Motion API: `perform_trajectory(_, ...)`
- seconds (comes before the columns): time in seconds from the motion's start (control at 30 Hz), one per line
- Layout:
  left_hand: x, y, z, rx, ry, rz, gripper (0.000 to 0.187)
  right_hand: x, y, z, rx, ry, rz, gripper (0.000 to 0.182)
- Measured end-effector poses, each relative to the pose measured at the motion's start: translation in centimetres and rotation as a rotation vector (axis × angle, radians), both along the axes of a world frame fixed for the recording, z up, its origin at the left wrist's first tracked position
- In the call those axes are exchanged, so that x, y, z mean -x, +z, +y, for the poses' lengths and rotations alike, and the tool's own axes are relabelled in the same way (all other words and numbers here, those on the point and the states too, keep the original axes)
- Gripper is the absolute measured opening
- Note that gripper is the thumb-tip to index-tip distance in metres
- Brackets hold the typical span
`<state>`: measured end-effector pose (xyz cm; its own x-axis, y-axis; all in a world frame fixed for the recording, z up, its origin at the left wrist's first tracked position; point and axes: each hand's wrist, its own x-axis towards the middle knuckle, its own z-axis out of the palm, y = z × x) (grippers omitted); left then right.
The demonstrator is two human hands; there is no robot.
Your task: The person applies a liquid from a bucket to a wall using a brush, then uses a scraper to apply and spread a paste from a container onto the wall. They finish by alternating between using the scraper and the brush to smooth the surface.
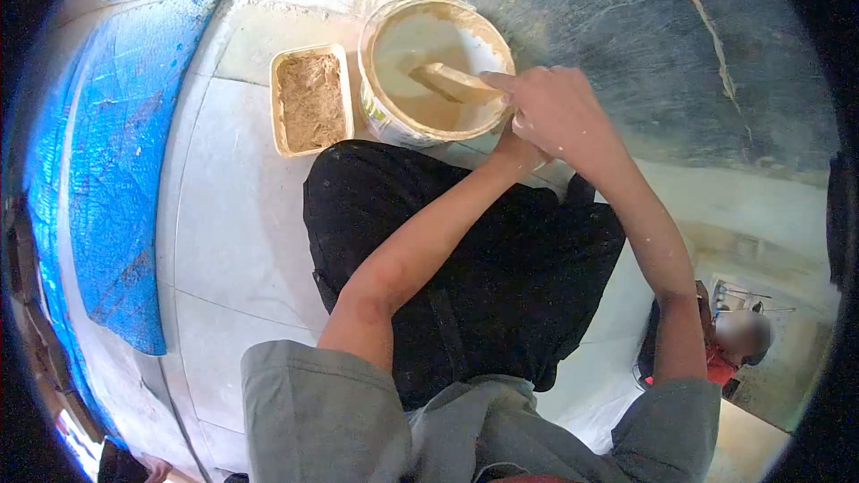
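Head view: A person's right hand (557, 114) appears curled round the near end of a tan, flat-faced tool (454, 82), which slants inside the rim of a round bucket (374, 113) of murky liquid (394, 55); whether its tip touches the liquid is unclear. The left hand (523, 155) sits just below, its fingers hidden, its grip impossible to tell. Beside the bucket on the tiled floor (234, 206), 1 rectangular tub (276, 121) carries brown paste (310, 100). The step in hand looks like wetting or rinsing the tool; the next move would seemingly call for a firm hold, with drips kept inside the rim.
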<state>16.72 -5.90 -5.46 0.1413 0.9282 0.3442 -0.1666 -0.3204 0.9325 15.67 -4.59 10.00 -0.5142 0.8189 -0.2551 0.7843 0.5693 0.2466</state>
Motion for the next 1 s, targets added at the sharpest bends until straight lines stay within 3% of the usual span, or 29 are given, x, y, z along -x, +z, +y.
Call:
perform_trajectory(0.27, 0.4, -0.3, 0.0, -0.064, -0.015, 0.159, 0.046, -0.2, 0.3, -0.4, -0.02, -0.008, 0.067, 0.039)
perform_trajectory(0.33, 0.6, 0.0, -0.2, -0.079, 0.022, 0.133, 0.039, 0.1, 0.3, -0.7, -0.054, -0.065, 0.03, 0.038)
perform_trajectory(0.47, -0.1, -0.5, 0.4, -0.058, -0.03, 0.155, 0.044, -0.3, 0.5, -0.5, -0.022, -0.107, -0.018, 0.047)
perform_trajectory(0.53, -0.4, -0.4, 1.1, -0.098, -0.044, 0.429, 0.041, -0.6, 1.2, -0.7, -0.047, -0.178, 0.076, 0.034)
perform_trajectory(0.67, -3.1, -4.2, 1.6, -0.143, -0.033, 0.262, 0.038, -2.7, 1.0, -0.7, -0.082, -0.242, 0.259, 0.031)
perform_trajectory(0.73, -3.0, -4.3, 2.1, -0.193, -0.035, 0.437, 0.035, -4.7, -0.3, -0.8, -0.019, -0.278, 0.509, 0.032)
perform_trajectory(0.77, -2.5, -3.6, 2.2, -0.203, -0.029, 0.435, 0.035, -5.2, -1.0, -1.1, -0.03, -0.272, 0.509, 0.032)
perform_trajectory(0.83, -1.6, -2.6, 1.5, -0.157, -0.094, 0.359, 0.031, -6.0, -2.3, -2.8, -0.074, -0.32, 0.736, 0.034)
perform_trajectory(0.9, -2.3, -5.8, 1.8, -0.05, -0.163, 0.37, 0.026, -5.1, -2.8, -4.3, -0.081, -0.518, 0.586, 0.031)
perform_trajectory(0.97, -1.8, -5.7, 0.5, 0.006, -0.183, -0.09, 0.023, -5.5, -4.1, -5.0, -0.241, -0.415, 0.488, 0.029)
perform_trajectory(1.0, -2.4, -7.3, 0.5, 0.033, -0.24, -0.187, 0.024, -4.3, -2.9, -5.4, -0.17, -0.506, 0.464, 0.033)
